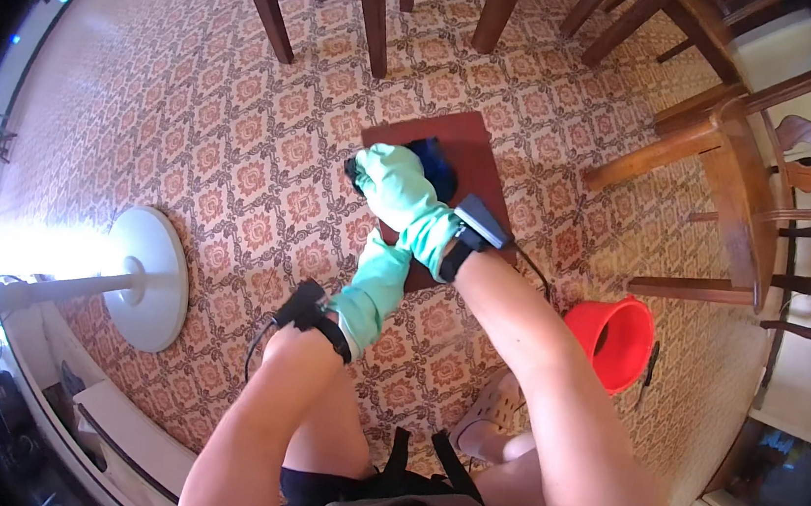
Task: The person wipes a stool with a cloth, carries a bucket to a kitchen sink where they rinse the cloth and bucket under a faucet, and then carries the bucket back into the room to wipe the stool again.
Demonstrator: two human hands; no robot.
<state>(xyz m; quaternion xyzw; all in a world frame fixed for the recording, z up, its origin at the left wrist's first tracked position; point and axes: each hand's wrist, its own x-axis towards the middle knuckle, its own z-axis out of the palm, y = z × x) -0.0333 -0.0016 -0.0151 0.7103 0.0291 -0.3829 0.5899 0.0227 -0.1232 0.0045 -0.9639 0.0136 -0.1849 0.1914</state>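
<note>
Both my hands wear mint-green rubber gloves, and they meet over a flat reddish-brown mat or board [482, 162] on the floor. My right hand [395, 181] crosses in front, its fingers curled closed. A small black part [353, 176] sticks out at its left side, too little of it showing to name. Beyond that hand lies a dark blue, soft-looking thing [437, 169], largely covered by the glove. My left hand [384, 254] is lower and nearer, its fingers hidden behind the right glove and wrist. What it touches cannot be seen.
A red bucket [613, 344] stands right of my right forearm. At the left is a round white pedestal base [151, 276] with a pole. Wooden chairs [702, 156] stand at the right, and more wooden legs [370, 22] at the far side. Cabled devices [483, 224] are strapped to my wrists.
</note>
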